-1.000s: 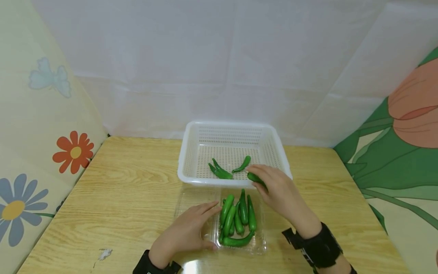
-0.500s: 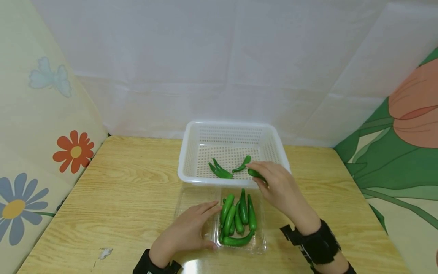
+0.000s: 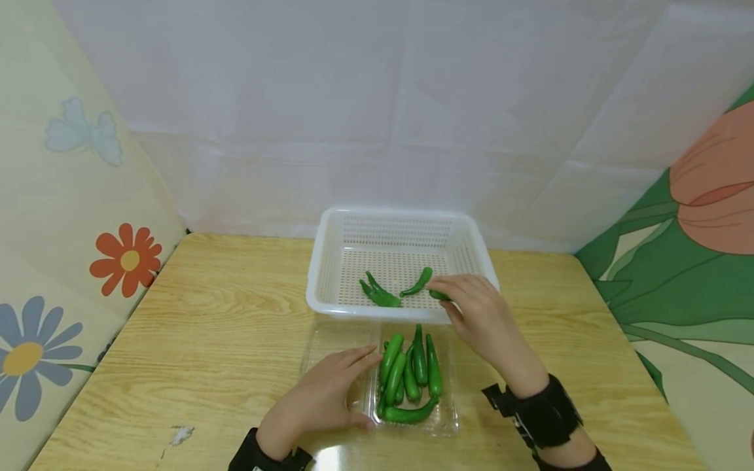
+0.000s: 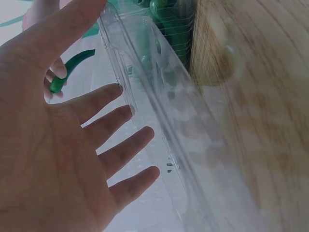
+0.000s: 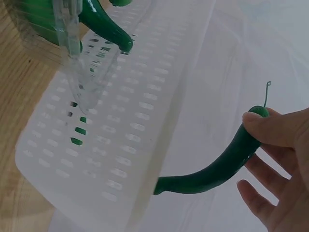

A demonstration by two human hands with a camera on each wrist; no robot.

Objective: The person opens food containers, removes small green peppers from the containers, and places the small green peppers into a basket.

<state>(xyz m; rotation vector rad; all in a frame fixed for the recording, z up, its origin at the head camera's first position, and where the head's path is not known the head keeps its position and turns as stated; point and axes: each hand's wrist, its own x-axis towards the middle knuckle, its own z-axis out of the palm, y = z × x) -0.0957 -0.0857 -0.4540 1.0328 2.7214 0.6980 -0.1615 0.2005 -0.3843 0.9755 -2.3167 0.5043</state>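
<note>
My right hand (image 3: 478, 317) pinches a curved green chili pepper (image 5: 212, 169) between thumb and fingers at one end, where a thin loop of string sticks out. It is over the front right of the white perforated basket (image 3: 314, 268), where more green peppers (image 3: 381, 297) lie on the bottom. In front of the basket stands an opened clear plastic clamshell box (image 3: 446, 418), its right half holding several green peppers (image 3: 419, 360). My left hand (image 3: 324, 389) is spread at the box's left half, fingers extended along the plastic edge, as the left wrist view (image 4: 72, 140) shows.
The wooden table (image 3: 235, 294) has a pale scuffed patch (image 3: 181, 436) at front left. A white cloth (image 3: 265, 98) hangs behind the basket. Flower-patterned panels (image 3: 129, 260) flank the table on both sides.
My right hand has shifted slightly farther over the basket, bringing the pepper with it; less of the pepper shows. My left hand and the box stay put.
</note>
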